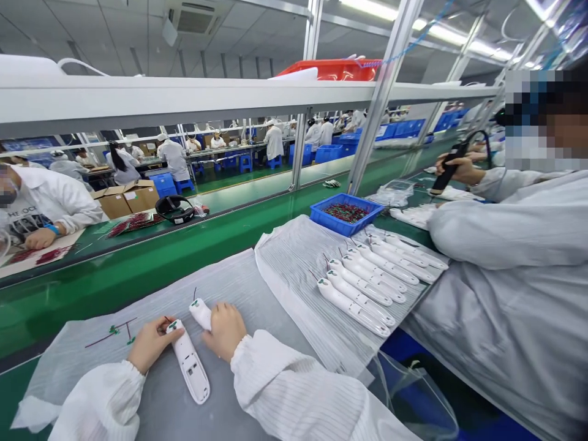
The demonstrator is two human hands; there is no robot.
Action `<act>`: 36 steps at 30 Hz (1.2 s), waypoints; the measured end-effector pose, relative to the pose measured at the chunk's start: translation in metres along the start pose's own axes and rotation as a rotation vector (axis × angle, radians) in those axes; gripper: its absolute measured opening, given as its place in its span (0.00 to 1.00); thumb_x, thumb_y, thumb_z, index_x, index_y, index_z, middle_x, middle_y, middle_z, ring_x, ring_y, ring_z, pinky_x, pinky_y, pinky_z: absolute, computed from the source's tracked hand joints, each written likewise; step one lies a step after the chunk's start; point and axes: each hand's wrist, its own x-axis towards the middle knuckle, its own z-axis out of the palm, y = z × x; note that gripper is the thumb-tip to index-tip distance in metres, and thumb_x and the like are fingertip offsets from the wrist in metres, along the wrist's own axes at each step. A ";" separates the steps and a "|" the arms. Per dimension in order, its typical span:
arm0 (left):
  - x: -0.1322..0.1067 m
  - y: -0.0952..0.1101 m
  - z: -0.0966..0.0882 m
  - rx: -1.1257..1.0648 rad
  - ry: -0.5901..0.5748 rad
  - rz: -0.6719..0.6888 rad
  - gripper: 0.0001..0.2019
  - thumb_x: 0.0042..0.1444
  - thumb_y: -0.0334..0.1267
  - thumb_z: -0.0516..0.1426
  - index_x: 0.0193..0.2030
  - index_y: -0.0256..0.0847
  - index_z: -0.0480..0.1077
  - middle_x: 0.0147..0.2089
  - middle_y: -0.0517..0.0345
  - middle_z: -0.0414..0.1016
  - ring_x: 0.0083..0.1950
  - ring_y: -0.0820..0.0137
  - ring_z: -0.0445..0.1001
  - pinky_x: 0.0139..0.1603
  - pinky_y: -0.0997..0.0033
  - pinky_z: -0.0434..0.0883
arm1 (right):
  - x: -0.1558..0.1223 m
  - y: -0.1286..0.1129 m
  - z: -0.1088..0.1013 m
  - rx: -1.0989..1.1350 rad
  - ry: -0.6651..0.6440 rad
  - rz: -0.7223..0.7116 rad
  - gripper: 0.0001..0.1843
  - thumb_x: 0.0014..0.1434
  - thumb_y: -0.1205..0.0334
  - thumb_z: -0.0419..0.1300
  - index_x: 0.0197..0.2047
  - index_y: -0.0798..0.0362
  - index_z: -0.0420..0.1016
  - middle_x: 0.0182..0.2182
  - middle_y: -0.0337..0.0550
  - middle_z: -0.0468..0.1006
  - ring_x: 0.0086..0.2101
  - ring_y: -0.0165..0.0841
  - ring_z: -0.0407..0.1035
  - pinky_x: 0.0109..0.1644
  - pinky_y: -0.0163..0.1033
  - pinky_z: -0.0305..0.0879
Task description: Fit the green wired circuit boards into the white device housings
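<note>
My left hand (154,343) is closed at the top end of a white plastic handle housing (192,366), thumb across a small green circuit board there. The housing lies tilted on the grey work surface, its rectangular cut-outs facing up. My right hand (226,331) wraps round a second white housing (200,313), whose far end shows a green board and a thin dark wire sticking up. The rest of that housing is hidden under my fingers. Left of my left hand lie loose green boards with dark red wires (114,331) on the foam sheet.
Several white housings with wires (353,300) lie in a row on a foam sheet (294,263) at the right. Behind them stands a blue bin (346,214) of small wired boards. A co-worker at the right holds a black tool (448,171). A metal post (381,98) rises beyond the bench.
</note>
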 end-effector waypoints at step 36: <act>0.027 0.199 0.172 -0.616 -0.361 0.107 0.14 0.32 0.41 0.61 0.24 0.35 0.64 0.18 0.64 0.62 0.19 0.78 0.58 0.16 0.78 0.56 | -0.176 0.184 -0.070 0.395 0.544 0.419 0.12 0.57 0.58 0.47 0.44 0.51 0.63 0.38 0.47 0.69 0.39 0.37 0.64 0.43 0.44 0.62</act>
